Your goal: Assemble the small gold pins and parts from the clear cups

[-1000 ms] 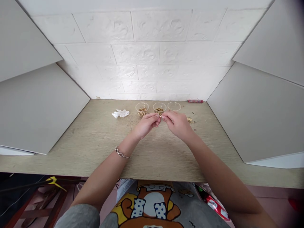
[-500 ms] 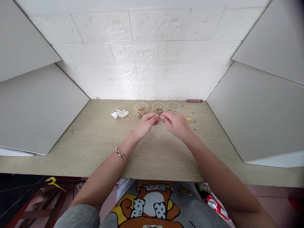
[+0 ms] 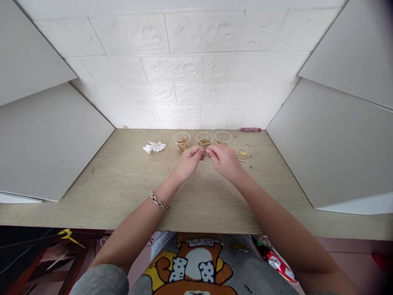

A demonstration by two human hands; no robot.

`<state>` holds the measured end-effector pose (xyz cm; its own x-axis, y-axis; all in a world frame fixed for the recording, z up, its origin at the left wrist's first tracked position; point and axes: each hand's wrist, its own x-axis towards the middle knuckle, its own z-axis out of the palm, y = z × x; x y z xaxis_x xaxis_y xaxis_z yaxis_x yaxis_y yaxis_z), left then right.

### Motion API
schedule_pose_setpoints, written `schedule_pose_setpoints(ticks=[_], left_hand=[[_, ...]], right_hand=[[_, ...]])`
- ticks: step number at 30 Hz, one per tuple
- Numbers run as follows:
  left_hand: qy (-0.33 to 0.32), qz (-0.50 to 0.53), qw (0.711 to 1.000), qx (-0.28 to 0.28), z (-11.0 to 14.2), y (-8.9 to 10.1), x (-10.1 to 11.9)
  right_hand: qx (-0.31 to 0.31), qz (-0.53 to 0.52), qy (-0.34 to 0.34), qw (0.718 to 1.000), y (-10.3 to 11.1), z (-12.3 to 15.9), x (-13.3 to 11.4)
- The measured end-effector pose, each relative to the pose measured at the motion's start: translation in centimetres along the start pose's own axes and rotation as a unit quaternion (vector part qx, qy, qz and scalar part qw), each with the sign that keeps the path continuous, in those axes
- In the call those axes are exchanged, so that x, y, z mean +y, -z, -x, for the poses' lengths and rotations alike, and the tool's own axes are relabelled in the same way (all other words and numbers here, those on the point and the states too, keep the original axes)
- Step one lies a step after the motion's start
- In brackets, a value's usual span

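My left hand (image 3: 190,159) and my right hand (image 3: 224,161) meet fingertip to fingertip above the table, each closed in a pinch. Whatever lies between the fingers is tiny and mostly hidden. Just behind the hands stand clear plastic cups: the left cup (image 3: 182,141) holds small gold-coloured pieces, and the middle cup (image 3: 204,140) holds similar brass-toned bits. The right cup (image 3: 223,138) has some small pieces at its bottom, partly covered by my right hand. Beside that hand lies a loose pile of thin gold-coloured sticks (image 3: 242,155).
A crumpled white tissue (image 3: 154,147) lies left of the cups. Against the wall at the back right rests a red wrapped stick (image 3: 251,129). Grey panels (image 3: 331,143) flank the wooden table (image 3: 123,188) on both sides, and a white brick-pattern wall (image 3: 184,67) closes the back.
The fingers of my right hand have shifted slightly, and more of the stick pile shows beside it. Both hands stay together in nearly the same place.
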<state>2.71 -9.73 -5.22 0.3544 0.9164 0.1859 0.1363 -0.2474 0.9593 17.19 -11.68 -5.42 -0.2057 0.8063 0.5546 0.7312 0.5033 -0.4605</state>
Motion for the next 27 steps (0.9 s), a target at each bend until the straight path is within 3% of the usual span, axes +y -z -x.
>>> schedule_pose_setpoints(ticks=[4, 7, 11, 16, 23, 27], left_hand=[[0.026, 0.090, 0.995, -0.022, 0.0, -0.3, -0.3], [0.030, 0.090, 0.995, -0.034, 0.0, -0.3, -0.3], [-0.004, -0.057, 0.998, -0.039, 0.0, 0.4, 0.2], [-0.091, -0.247, 0.962, -0.069, -0.1, 1.7, 0.6], [-0.187, -0.340, 0.918, -0.087, -0.1, 2.2, 0.2], [-0.178, -0.334, 0.921, -0.086, -0.1, 2.1, 0.2]], right_hand=[[0.001, 0.020, 0.010, 1.000, 0.1, 0.0, 0.0], [-0.009, 0.024, 0.016, 1.000, 0.3, 0.0, 0.0], [-0.026, 0.031, 0.020, 0.999, 0.5, -0.1, 0.0], [-0.045, 0.044, 0.037, 0.997, 0.6, 0.0, 0.1], [-0.070, 0.054, 0.056, 0.995, 0.6, 0.1, 0.5], [-0.077, 0.055, 0.043, 0.995, 0.8, 0.1, 0.4]])
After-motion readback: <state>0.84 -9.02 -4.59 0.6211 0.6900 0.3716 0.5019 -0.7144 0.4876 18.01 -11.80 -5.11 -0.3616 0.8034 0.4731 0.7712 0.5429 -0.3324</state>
